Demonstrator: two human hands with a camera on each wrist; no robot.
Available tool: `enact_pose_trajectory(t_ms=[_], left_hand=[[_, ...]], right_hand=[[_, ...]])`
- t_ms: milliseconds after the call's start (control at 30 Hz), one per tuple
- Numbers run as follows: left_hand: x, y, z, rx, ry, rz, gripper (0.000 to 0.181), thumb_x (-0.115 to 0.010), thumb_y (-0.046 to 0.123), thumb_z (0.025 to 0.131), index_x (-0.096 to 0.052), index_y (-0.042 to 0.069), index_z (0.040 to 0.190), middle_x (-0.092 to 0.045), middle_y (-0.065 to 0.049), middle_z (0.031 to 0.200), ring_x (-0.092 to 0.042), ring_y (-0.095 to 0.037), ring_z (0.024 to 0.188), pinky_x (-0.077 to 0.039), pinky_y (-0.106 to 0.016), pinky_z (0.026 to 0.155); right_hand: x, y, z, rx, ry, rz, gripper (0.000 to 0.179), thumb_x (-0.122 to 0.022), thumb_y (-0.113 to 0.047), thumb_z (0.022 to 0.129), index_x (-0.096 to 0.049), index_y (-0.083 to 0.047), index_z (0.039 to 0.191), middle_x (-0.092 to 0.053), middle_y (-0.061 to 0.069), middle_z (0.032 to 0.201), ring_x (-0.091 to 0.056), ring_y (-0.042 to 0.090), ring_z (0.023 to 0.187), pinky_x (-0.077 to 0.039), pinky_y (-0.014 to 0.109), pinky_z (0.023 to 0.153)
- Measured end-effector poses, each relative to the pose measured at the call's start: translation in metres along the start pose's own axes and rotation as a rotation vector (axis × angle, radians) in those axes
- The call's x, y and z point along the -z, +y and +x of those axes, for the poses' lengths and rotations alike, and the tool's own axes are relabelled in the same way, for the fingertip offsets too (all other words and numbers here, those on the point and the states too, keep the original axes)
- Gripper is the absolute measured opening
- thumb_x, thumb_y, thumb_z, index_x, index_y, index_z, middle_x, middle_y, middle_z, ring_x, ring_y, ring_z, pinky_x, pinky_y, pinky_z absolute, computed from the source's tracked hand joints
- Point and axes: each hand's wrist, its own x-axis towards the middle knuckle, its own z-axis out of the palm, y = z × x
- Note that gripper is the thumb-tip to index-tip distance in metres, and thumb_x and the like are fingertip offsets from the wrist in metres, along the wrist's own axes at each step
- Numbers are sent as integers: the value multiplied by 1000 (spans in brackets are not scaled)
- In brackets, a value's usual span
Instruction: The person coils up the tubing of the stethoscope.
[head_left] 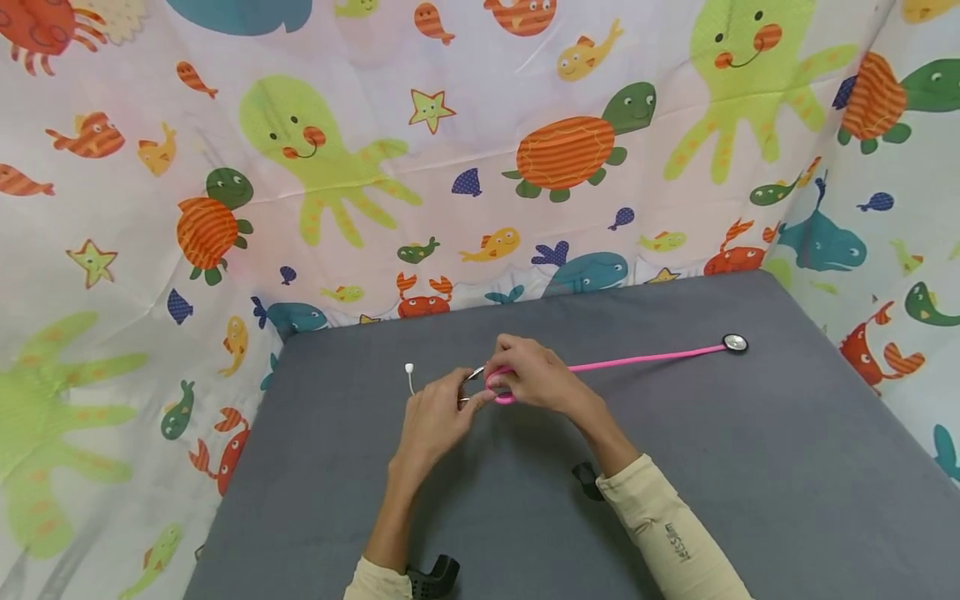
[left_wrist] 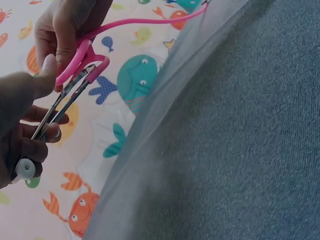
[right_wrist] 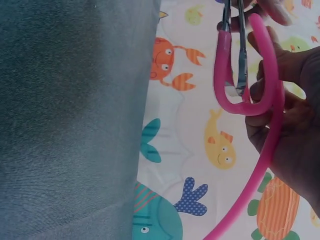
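Observation:
A stethoscope with pink tubing stretches across the grey table. Its round metal chest piece lies at the right end, toward the back. My left hand holds the metal ear tubes, fingers curled around them; a white ear tip pokes out below the fingers in the left wrist view. My right hand grips the pink tubing where it bends back in a loop near the metal tubes. Both hands are close together, fingertips almost meeting. Another white ear tip shows beyond the left hand.
The grey cloth-covered table reaches to a curtain printed with sea animals, which hangs behind it and at both sides. Black wrist mounts sit at each forearm, beside beige sleeves.

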Motion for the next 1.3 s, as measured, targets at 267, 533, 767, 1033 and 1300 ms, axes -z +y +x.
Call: enact_pose_trajectory(t_ms=[267,533,767,1033,1300], left_hand=[[0,5,0,-5,38,26,40,-75,48,94,-71,11,108,-61,3,69,-48,-6,58,-38,-22,52],[2,6,-1,-19,35,59,41,-83,42,88,-70,10,109,-63,1,71,-49,-8,59,-39,-22,53],[2,5,-1,11,-6,46,38,-86,33,87,-70,9,113,-67,-1,77,-51,-10,62,-42,-24,56],[7,5,-1,16,-57,-71,35,-83,31,89,-70,10,114,-67,-2,78,-53,-10,65,-45,-27,62],[9,6,1,31,-140,-180,45,-78,42,93,-70,8,121,-64,-2,78,-54,-11,67,-45,-25,60]], right_hand=[[-5,0,-3,-2,83,-36,11,-83,-14,88,-82,-10,99,-61,1,88,-57,10,75,-44,21,64],[-12,2,-4,49,153,-61,25,-88,-15,83,-75,-10,105,-70,3,94,-64,14,82,-56,27,72],[-6,7,-8,78,135,-22,24,-89,-7,80,-76,-7,100,-64,7,96,-64,20,90,-58,30,77],[0,7,-7,137,219,-114,20,-88,-8,82,-77,-5,99,-61,10,99,-57,21,94,-55,32,79],[-6,13,-7,283,365,-256,27,-94,-13,74,-76,-4,92,-63,7,92,-58,19,88,-59,27,77]])
